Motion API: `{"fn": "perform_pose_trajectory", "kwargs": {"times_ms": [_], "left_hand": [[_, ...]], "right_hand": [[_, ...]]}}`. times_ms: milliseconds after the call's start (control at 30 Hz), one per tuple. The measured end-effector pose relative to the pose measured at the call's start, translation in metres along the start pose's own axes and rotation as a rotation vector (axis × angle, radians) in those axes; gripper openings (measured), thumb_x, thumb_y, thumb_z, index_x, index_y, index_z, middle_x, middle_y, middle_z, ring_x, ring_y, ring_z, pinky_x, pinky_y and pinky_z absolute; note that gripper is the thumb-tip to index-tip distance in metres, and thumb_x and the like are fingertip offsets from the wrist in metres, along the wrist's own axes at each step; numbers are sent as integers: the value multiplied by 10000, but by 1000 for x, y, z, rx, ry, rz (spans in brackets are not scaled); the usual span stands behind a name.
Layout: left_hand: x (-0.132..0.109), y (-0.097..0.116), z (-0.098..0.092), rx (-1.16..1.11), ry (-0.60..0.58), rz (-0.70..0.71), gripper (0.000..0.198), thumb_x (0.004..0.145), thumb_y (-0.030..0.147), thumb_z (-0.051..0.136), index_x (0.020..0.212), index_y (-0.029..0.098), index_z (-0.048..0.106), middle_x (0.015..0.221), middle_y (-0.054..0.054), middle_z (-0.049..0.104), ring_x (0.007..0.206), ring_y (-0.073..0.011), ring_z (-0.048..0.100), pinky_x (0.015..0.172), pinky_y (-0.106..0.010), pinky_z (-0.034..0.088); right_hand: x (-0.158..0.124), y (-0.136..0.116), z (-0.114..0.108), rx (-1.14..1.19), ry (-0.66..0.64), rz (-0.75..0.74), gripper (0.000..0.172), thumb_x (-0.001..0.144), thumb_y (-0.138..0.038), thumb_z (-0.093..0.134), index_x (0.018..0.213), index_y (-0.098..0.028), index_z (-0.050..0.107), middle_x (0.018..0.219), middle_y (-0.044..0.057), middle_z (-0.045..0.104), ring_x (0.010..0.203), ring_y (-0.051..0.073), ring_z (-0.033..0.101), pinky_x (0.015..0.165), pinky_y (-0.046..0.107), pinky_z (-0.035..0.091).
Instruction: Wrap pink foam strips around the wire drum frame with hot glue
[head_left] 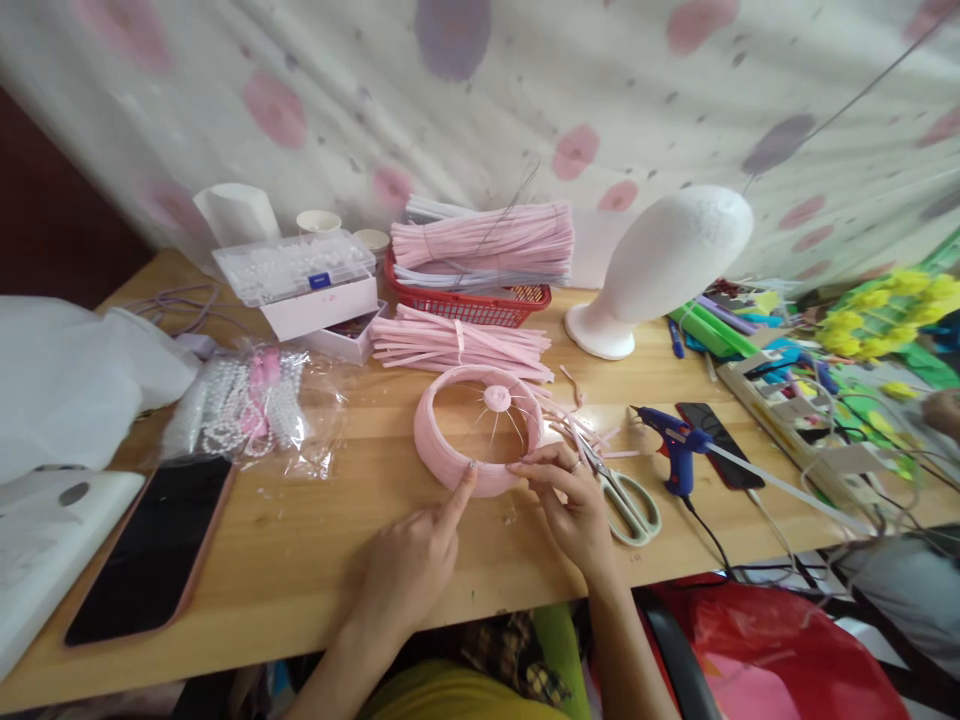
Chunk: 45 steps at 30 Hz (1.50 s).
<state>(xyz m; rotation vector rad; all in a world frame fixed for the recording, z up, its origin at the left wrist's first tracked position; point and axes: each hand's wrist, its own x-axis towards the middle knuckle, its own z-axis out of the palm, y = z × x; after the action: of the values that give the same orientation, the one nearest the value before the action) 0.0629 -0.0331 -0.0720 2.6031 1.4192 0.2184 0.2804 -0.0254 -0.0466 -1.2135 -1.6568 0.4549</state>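
A wide pink fabric-covered ring point(435, 450) lies on the wooden table in front of me. Inside its opening is a small pink coiled disc point(496, 399) with thin white strands fanning out. My left hand point(420, 550) touches the ring's near rim with a stretched index fingertip, its other fingers curled below. On the same rim, a little to the right, my right hand point(562, 500) pinches the edge between thumb and fingers. Scissors with pale green handles point(634, 508) lie beside that hand, their blades partly over pink offcuts point(600, 438).
A blue glue gun point(679, 455) and a phone point(720, 445) lie to the right, near a power strip point(795, 430). Behind are pink strips point(465, 345), a red basket point(480, 308) and a white foam head point(660, 260). Bagged beads point(240, 410) and another phone point(154, 550) lie left.
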Motion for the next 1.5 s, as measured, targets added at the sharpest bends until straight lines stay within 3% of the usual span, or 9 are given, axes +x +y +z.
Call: {"fn": "perform_pose_trajectory", "kwargs": {"times_ms": [167, 367, 567, 700, 800, 933, 1067, 1367, 1500], "left_hand": [[-1, -9, -2, -35, 64, -8, 702, 903, 58, 467, 1556, 299, 382, 686, 26, 711, 560, -167, 676, 517, -229, 485], [-6, -18, -2, -177, 448, 174, 531, 1016, 135, 371, 1541, 217, 373, 642, 57, 672, 508, -128, 642, 511, -221, 465], [-11, -25, -7, -391, 705, 60, 106, 1002, 228, 572, 1086, 194, 629, 551, 103, 597, 411, -47, 524, 501, -155, 432], [-11, -19, -13, -488, 717, 156, 112, 989, 224, 616, 883, 212, 651, 598, 80, 673, 450, -44, 575, 532, -160, 452], [-7, -8, -15, -438, 706, 260, 106, 1008, 195, 580, 1047, 185, 679, 599, 59, 682, 474, -72, 604, 529, -200, 452], [-2, 3, -5, -395, 709, 169, 268, 1023, 184, 547, 1281, 154, 611, 735, 4, 762, 555, -96, 682, 600, -204, 524], [-2, 3, 9, -350, 699, 126, 323, 1009, 156, 569, 1331, 178, 589, 911, -33, 808, 675, -122, 747, 679, -207, 564], [-4, -2, 12, -408, 619, 169, 433, 1043, 142, 447, 1472, 193, 477, 807, -13, 783, 620, -115, 719, 659, -204, 572], [-4, -3, 14, -425, 610, 164, 378, 1044, 140, 437, 1408, 187, 528, 917, -32, 802, 689, -115, 747, 693, -202, 587]], "right_hand": [[1, -2, 5, 9, 35, 60, 253, 937, -133, 564, 933, -267, 777, 876, 38, 656, 826, 171, 647, 719, 300, 544], [-4, -4, 10, 69, 70, 167, 21, 942, -214, 616, 938, -233, 622, 808, 9, 672, 717, 149, 672, 654, 256, 569], [-16, -13, 18, 115, 19, 210, 46, 958, -260, 628, 931, -223, 632, 845, 28, 698, 726, 148, 691, 634, 240, 587], [-22, -20, 25, 100, 28, 196, 15, 936, -213, 657, 942, -223, 647, 861, 26, 722, 741, 145, 709, 689, 248, 601], [-23, -26, 30, 55, 41, 153, 50, 918, -177, 670, 934, -222, 658, 845, 22, 737, 761, 149, 727, 696, 238, 600], [-26, -32, 34, -7, 78, 51, 139, 918, -105, 625, 959, -234, 655, 894, 28, 732, 826, 154, 726, 739, 242, 599], [-34, -31, 35, -46, 97, 36, 185, 914, -65, 602, 978, -236, 634, 889, 33, 688, 801, 152, 695, 689, 241, 592], [-37, -31, 21, -80, 6, 13, 193, 930, -70, 592, 989, -241, 659, 855, 25, 715, 778, 153, 716, 700, 242, 605], [-36, -31, 18, -68, -22, -21, 208, 921, -63, 609, 1011, -240, 670, 862, 24, 725, 788, 157, 714, 714, 257, 593]]}}
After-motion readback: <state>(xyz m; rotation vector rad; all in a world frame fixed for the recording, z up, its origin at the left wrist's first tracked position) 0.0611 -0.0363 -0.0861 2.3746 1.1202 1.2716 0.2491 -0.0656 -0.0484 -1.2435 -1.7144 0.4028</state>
